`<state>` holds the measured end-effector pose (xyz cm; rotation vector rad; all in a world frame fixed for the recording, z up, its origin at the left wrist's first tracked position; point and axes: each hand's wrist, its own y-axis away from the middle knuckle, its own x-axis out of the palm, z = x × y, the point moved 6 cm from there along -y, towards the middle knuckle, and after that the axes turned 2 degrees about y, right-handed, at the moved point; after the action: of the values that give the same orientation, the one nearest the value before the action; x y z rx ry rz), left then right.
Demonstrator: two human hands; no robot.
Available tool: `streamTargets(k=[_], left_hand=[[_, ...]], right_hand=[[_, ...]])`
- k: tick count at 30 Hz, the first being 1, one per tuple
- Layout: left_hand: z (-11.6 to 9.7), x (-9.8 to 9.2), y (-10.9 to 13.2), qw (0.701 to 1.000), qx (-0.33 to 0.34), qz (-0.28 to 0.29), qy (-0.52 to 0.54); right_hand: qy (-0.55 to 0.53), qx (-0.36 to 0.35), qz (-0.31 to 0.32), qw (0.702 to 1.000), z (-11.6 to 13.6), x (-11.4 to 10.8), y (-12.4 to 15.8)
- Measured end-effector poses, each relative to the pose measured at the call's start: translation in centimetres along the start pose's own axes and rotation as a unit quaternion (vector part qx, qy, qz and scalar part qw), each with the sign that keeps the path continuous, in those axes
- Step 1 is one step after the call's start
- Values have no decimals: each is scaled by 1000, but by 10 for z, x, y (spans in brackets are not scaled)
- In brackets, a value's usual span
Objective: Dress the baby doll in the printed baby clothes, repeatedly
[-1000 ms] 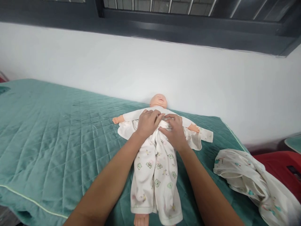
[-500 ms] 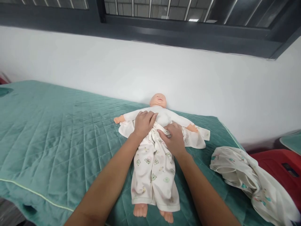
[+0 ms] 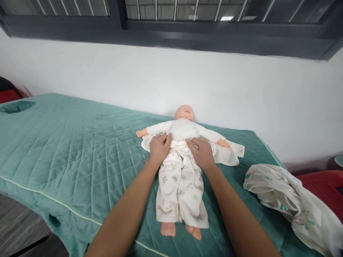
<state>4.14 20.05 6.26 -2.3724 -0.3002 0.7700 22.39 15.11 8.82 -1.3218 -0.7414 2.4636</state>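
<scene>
A baby doll (image 3: pixel 183 128) lies on its back, head toward the wall and arms spread wide. White pants (image 3: pixel 182 189) with small green animal prints cover its legs, and both bare feet stick out below the cuffs. My left hand (image 3: pixel 160 147) is closed on the waistband at the doll's hip on the left. On the other side, my right hand (image 3: pixel 201 152) pinches the same waistband, thumb and fingers together. Between my hands the waistband runs nearly straight across the belly. A white printed shirt (image 3: pixel 226 155) lies spread out under the doll's torso and arms.
Green quilted cover (image 3: pixel 80 153) spreads under the doll, with a hole at its far left. A crumpled white printed cloth (image 3: pixel 284 196) lies at the right, beside a red object (image 3: pixel 324 184). Behind stands a white wall (image 3: pixel 120 78) below a dark window frame (image 3: pixel 214 39).
My hands have moved apart toward the doll's two sides. The bunched waistband is now flatter and straighter across the belly. The view has shifted slightly to the left.
</scene>
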Motion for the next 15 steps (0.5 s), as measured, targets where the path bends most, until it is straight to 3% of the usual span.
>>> streamTargets(k=[4,10,15], left_hand=[[1,-7,14,999,-32,17,28],[-7,-9,19,999,19,43,20],[-5,-8,18,999,18,42,20]], right_hand=[[-17,1,1,1000,-2,1,0],[24,-6,-9,1000,1,-2,9],[55,8,-4,998,4,-8,27]])
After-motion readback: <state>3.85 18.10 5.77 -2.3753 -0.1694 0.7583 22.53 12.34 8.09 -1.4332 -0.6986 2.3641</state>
